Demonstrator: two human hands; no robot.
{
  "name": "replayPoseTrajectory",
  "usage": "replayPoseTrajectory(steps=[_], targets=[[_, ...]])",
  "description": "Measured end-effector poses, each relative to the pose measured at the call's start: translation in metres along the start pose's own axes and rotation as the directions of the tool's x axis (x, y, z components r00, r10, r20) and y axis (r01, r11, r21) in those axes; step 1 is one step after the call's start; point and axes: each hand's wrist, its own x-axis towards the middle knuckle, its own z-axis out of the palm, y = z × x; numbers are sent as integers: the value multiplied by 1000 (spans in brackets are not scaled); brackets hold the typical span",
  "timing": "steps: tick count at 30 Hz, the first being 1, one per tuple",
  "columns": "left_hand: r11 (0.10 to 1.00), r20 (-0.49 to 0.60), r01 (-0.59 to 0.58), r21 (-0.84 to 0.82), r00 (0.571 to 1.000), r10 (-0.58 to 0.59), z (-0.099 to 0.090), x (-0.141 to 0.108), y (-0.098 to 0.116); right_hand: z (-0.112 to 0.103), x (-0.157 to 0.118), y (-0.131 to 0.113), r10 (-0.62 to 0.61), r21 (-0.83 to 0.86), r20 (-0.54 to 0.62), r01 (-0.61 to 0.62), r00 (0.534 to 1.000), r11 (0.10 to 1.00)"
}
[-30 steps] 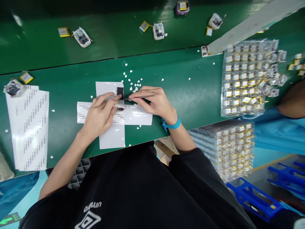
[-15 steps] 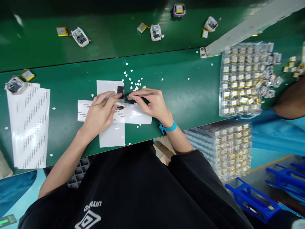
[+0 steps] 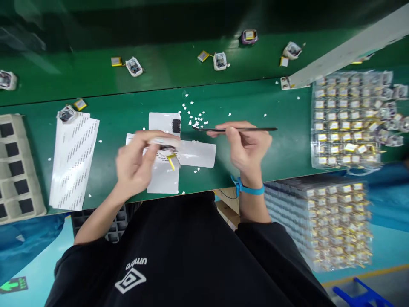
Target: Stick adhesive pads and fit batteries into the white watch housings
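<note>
My right hand (image 3: 247, 147) pinches slim black tweezers (image 3: 238, 129), whose tips reach left to a scatter of white flakes (image 3: 197, 120) on the green bench (image 3: 249, 102). My left hand (image 3: 136, 164) is blurred and grips a small white item (image 3: 162, 141) with a dark part, above crossed white paper sheets (image 3: 164, 170). Below those fingers shows a small yellow battery (image 3: 171, 161); I cannot tell whether it is held. A black component strip (image 3: 176, 125) lies on the upper sheet, apart from both hands.
A stack of printed label sheets (image 3: 74, 162) and a foam tray (image 3: 17, 179) lie at left. Blister trays of small batteries (image 3: 348, 119) and a tall stack (image 3: 319, 221) stand at right. Open device casings (image 3: 220, 61) lie on the far shelf.
My right hand has moved right, away from the left, taking the tweezers with it. A yellow battery now shows below my left hand. The view has shifted slightly.
</note>
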Motion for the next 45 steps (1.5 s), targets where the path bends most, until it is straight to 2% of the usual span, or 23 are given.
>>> replayPoseTrajectory(steps=[2,3,6,8,11,13,17,20,23,26,30,35,42,45], targets=[[976,-194,85,-199,973,-125,-4,4,1,-2,-9,-13,-31,-10,-105,30,994,999],[950,-226,164,-265,948,-226,-6,6,-4,-2,-13,-19,-49,-23,-135,47,990,999],[816,-233,381,-435,828,-511,-9,10,-26,4,-25,-29,-123,-75,-131,114,984,991],[719,-208,430,-546,762,-613,-8,8,-33,10,-30,-32,-196,-108,-79,187,977,976],[605,-142,425,-674,729,-670,-1,2,-25,20,-32,-34,-358,-124,-14,354,933,927],[555,-117,419,-719,713,-691,5,-2,-13,25,-31,-38,-445,-116,74,451,892,885],[487,-75,472,-735,658,-749,13,-6,7,30,-26,-49,-502,-171,267,554,822,815],[438,-46,501,-746,618,-784,15,-6,15,29,-23,-56,-536,-235,327,617,778,751],[388,7,531,-753,596,-803,16,-6,18,27,-23,-58,-532,-284,372,639,761,715],[381,8,528,-759,593,-805,18,-6,19,27,-24,-57,-551,-283,402,672,731,685],[419,-15,513,-750,619,-785,20,-8,20,27,-25,-56,-576,-279,427,707,697,650],[490,-32,497,-717,678,-735,20,-11,22,24,-26,-58,-534,-297,449,683,717,667],[534,-32,488,-691,716,-697,18,-9,24,23,-26,-60,-526,-257,446,667,724,699],[532,-37,476,-700,720,-693,18,-10,25,22,-27,-61,-511,-229,451,648,732,726]])
